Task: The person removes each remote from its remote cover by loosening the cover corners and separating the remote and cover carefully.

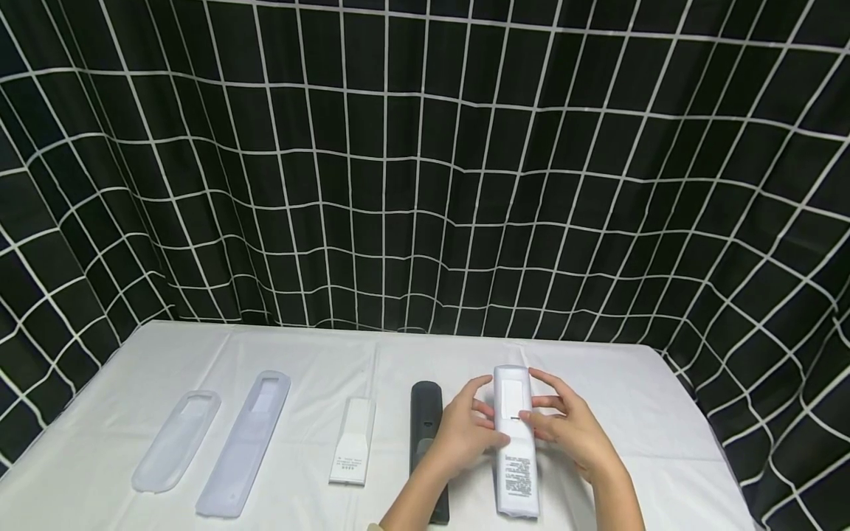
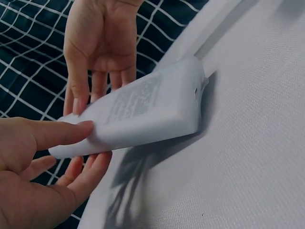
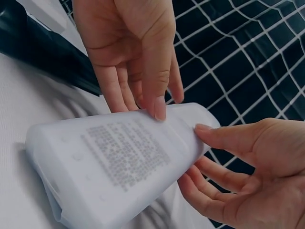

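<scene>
A white remote control (image 1: 516, 457) with printed text on its upward face is held between both hands at the right part of the table. A thin translucent sleeve seems to wrap it, with a loose edge at the near end in the right wrist view. My left hand (image 1: 465, 428) pinches its left side, thumb on top and fingers beneath. My right hand (image 1: 574, 431) pinches the right side the same way, its thumb (image 3: 207, 129) near the far end. In the left wrist view the remote (image 2: 143, 105) slants, its near end low over the cloth.
Left of the hands lies a black remote (image 1: 426, 413), partly hidden by the left forearm. Further left are a smaller white remote (image 1: 353, 442) and two translucent sleeves, one long (image 1: 246, 450) and one short (image 1: 175, 442). A black gridded curtain (image 1: 425, 184) stands behind the white-covered table (image 1: 598, 361).
</scene>
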A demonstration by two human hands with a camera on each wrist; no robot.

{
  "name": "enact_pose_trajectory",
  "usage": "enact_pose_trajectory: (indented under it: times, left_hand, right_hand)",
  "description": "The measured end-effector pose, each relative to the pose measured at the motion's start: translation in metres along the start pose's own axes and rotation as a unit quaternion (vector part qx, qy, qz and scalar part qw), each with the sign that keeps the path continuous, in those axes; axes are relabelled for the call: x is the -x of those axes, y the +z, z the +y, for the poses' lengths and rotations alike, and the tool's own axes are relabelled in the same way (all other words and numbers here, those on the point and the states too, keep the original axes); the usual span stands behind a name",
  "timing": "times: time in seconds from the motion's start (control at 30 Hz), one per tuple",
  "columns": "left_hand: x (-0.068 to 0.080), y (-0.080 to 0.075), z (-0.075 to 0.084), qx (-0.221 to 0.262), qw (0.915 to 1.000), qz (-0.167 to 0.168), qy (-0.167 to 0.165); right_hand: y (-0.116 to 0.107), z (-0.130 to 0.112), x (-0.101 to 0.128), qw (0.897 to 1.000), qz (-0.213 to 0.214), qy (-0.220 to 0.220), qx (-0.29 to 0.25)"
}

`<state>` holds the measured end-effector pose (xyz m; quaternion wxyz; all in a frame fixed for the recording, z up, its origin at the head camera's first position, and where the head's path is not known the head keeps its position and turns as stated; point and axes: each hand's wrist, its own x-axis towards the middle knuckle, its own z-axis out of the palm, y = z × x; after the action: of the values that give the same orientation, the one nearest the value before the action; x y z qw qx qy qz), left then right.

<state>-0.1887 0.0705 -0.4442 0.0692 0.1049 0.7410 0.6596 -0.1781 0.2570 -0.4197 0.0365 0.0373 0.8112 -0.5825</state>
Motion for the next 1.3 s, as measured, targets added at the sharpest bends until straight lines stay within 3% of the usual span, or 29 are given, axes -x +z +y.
enact_pose_trajectory:
  times: [0.43,1.07,1.3]
  left_hand:
    - [0.002,0.0,0.007,0.002,1.0,-0.006,-0.001]
    - [0.003,0.002,0.016,0.008,0.9995,0.012,0.028]
    - [0.004,0.001,0.018,0.017,0.999,0.017,0.038]
  right_hand:
    - [0.0,-0.007,0.003,1.0,0.006,0.001,-0.003]
    - [0.001,-0.018,0.007,1.0,0.029,-0.004,-0.005]
    - [0.001,-0.022,0.01,0.999,0.037,-0.016,-0.029]
